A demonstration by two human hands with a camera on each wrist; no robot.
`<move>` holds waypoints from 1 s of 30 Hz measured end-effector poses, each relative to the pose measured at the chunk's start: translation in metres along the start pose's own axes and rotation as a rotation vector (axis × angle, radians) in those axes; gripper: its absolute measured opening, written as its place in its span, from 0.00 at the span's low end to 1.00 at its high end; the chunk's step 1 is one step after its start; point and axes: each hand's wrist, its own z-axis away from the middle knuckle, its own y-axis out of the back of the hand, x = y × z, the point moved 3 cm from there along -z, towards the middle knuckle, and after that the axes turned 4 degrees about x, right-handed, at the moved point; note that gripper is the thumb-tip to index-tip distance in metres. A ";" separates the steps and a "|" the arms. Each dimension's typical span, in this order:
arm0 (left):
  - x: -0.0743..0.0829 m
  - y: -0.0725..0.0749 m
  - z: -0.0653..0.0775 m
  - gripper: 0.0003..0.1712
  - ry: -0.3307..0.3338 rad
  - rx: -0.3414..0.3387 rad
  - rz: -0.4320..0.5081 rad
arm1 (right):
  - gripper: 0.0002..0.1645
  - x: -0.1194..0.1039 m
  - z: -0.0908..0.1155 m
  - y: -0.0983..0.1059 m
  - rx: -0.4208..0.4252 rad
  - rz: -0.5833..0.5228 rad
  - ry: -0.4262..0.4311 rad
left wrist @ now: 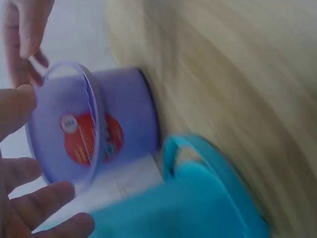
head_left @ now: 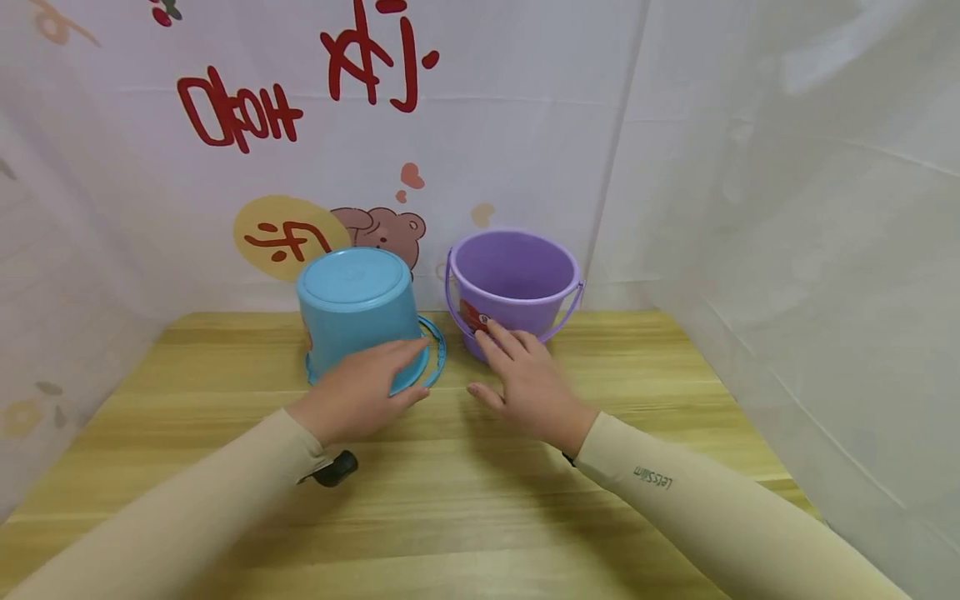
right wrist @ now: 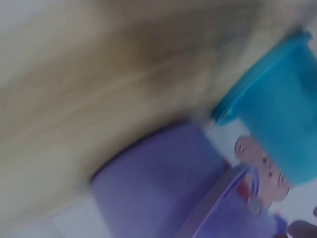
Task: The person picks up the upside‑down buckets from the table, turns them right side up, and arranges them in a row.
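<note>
A blue bucket (head_left: 352,317) stands upside down on the table, its handle (head_left: 438,354) sticking out to the right at the bottom. My left hand (head_left: 363,392) is in front of this bucket, fingers loosely extended and thumb apart, holding nothing. To the right, a purple bucket (head_left: 517,279) stands upright with its mouth up and its handle hanging down in front. My right hand (head_left: 532,387) is before it, fingers spread and overlapping its lower front in the head view. A red sticker (left wrist: 81,139) shows on the purple bucket in the left wrist view.
The buckets stand near the back edge of the wood-grain table (head_left: 450,517). Behind them hangs a white cloth (head_left: 525,125) printed with red characters and a bear, and pale sheeting (head_left: 825,250) closes off the right side. A black strap piece (head_left: 336,468) shows at my left cuff.
</note>
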 end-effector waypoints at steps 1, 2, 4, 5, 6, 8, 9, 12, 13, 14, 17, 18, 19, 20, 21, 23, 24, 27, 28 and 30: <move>-0.005 0.001 0.007 0.41 0.007 -0.008 -0.017 | 0.44 -0.005 -0.001 -0.004 -0.031 -0.006 0.004; -0.011 0.001 0.013 0.40 0.014 -0.017 -0.032 | 0.44 -0.008 -0.003 -0.008 -0.068 -0.016 0.001; -0.023 0.001 0.026 0.39 0.029 -0.051 -0.057 | 0.42 -0.013 -0.007 -0.016 -0.146 -0.033 -0.016; -0.028 0.001 0.032 0.39 0.040 -0.075 -0.065 | 0.42 -0.015 -0.010 -0.020 -0.182 -0.041 -0.023; -0.034 0.000 0.038 0.39 0.049 -0.100 -0.072 | 0.42 -0.017 -0.013 -0.024 -0.210 -0.049 -0.021; -0.044 -0.001 0.047 0.38 0.068 -0.145 -0.072 | 0.42 -0.021 -0.019 -0.031 -0.271 -0.052 -0.018; -0.049 -0.002 0.051 0.38 0.078 -0.164 -0.076 | 0.41 -0.023 -0.022 -0.034 -0.293 -0.054 -0.011; -0.065 -0.004 0.061 0.38 0.121 -0.203 -0.084 | 0.40 -0.030 -0.031 -0.043 -0.349 -0.069 0.012; -0.070 -0.005 0.064 0.38 0.136 -0.213 -0.089 | 0.40 -0.032 -0.033 -0.047 -0.373 -0.068 0.010; -0.075 -0.006 0.066 0.39 0.152 -0.222 -0.095 | 0.40 -0.034 -0.036 -0.051 -0.392 -0.068 0.009; -0.088 -0.011 0.070 0.42 0.193 -0.256 -0.099 | 0.41 -0.037 -0.042 -0.065 -0.462 -0.051 0.009; -0.091 -0.014 0.071 0.43 0.202 -0.267 -0.100 | 0.42 -0.038 -0.043 -0.070 -0.487 -0.041 0.009; -0.094 -0.015 0.071 0.43 0.207 -0.279 -0.103 | 0.42 -0.039 -0.045 -0.075 -0.509 -0.030 0.015; -0.097 -0.017 0.071 0.44 0.212 -0.286 -0.107 | 0.42 -0.039 -0.046 -0.080 -0.528 -0.020 0.021; -0.099 -0.019 0.071 0.44 0.210 -0.292 -0.115 | 0.43 -0.040 -0.048 -0.084 -0.544 -0.011 0.028; -0.100 -0.021 0.070 0.43 0.191 -0.294 -0.145 | 0.43 -0.040 -0.052 -0.090 -0.576 0.004 0.034; -0.100 -0.022 0.069 0.42 0.177 -0.288 -0.168 | 0.44 -0.040 -0.054 -0.093 -0.589 0.011 0.038; -0.096 -0.023 0.067 0.39 0.123 -0.259 -0.247 | 0.45 -0.041 -0.058 -0.097 -0.646 0.020 0.025; -0.094 -0.022 0.066 0.38 0.110 -0.249 -0.268 | 0.46 -0.042 -0.059 -0.099 -0.672 0.021 0.014; -0.092 -0.021 0.065 0.37 0.098 -0.241 -0.298 | 0.48 -0.044 -0.058 -0.100 -0.726 0.014 -0.012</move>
